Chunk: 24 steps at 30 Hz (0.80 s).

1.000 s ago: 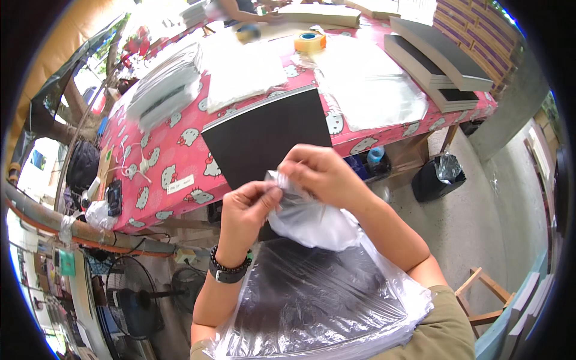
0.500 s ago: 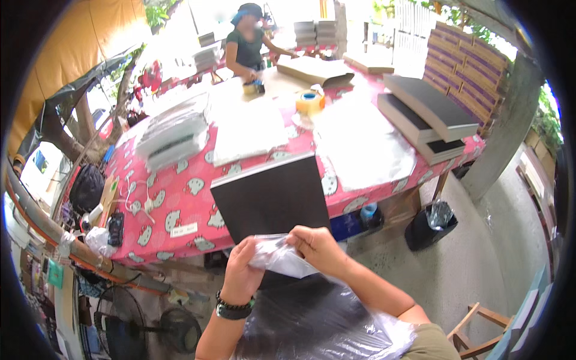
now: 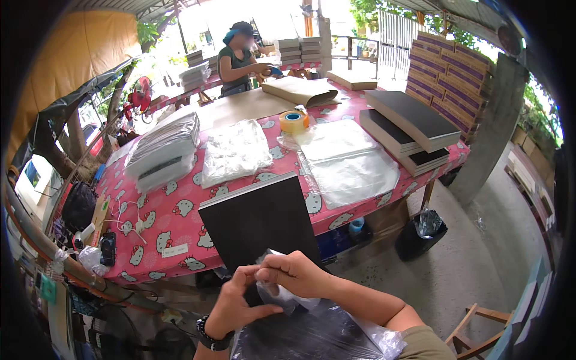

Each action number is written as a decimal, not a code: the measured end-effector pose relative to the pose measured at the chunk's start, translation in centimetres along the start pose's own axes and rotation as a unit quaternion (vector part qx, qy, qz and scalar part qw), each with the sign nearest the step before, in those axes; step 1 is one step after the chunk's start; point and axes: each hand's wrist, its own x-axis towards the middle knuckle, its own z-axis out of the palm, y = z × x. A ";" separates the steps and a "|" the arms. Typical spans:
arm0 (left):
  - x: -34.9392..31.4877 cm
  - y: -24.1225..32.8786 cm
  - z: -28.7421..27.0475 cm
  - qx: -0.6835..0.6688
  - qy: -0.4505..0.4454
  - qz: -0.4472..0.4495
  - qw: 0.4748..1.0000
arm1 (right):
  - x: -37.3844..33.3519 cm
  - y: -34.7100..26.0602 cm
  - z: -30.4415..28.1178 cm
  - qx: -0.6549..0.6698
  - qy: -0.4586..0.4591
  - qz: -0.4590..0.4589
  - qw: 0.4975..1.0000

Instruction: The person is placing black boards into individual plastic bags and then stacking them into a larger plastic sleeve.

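Both of my hands work at the bunched edge of a clear plastic bag (image 3: 287, 301) near the table's front edge. My right hand (image 3: 302, 276) is closed on the plastic. My left hand (image 3: 235, 300), with a dark band at the wrist, pinches it, its fingertips meeting the right hand. Behind the hands a black-covered book (image 3: 258, 216) stands tilted, its upper part over the table edge and its lower end hidden. Across my lap lies a black book in clear plastic (image 3: 300, 336).
On the pink patterned table (image 3: 174, 207) lie wrapped books (image 3: 162, 150), plastic bags (image 3: 237, 153), more clear bags (image 3: 354, 171), a tape roll (image 3: 293, 122) and stacked black books (image 3: 414, 123). A co-worker (image 3: 237, 63) stands at the far side. A black bin (image 3: 420, 234) stands at right.
My hands have come together and lower, with the left thumb now spread along the plastic. The co-worker stands more upright, hands raised off the table. The view has shifted slightly.
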 end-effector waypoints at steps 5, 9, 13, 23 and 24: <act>-1.3 -0.8 -1.2 -0.246 -0.283 0.011 0.927 | -0.6 0.5 -0.7 0.030 -0.049 0.084 0.995; -2.3 0.0 -1.4 -0.508 0.030 -0.036 0.860 | -2.1 1.3 -0.5 0.084 -0.178 0.094 0.976; -0.4 1.2 1.8 -0.413 0.133 -0.049 0.900 | -1.2 2.0 0.6 -0.089 -0.003 0.016 0.996; -3.4 0.3 0.2 -0.569 0.074 -0.106 0.812 | -1.0 0.6 -0.9 0.043 -0.179 0.074 0.980; -4.0 -1.1 -1.1 -0.635 0.096 -0.103 0.760 | -1.7 1.1 -1.1 0.112 -0.222 0.052 0.967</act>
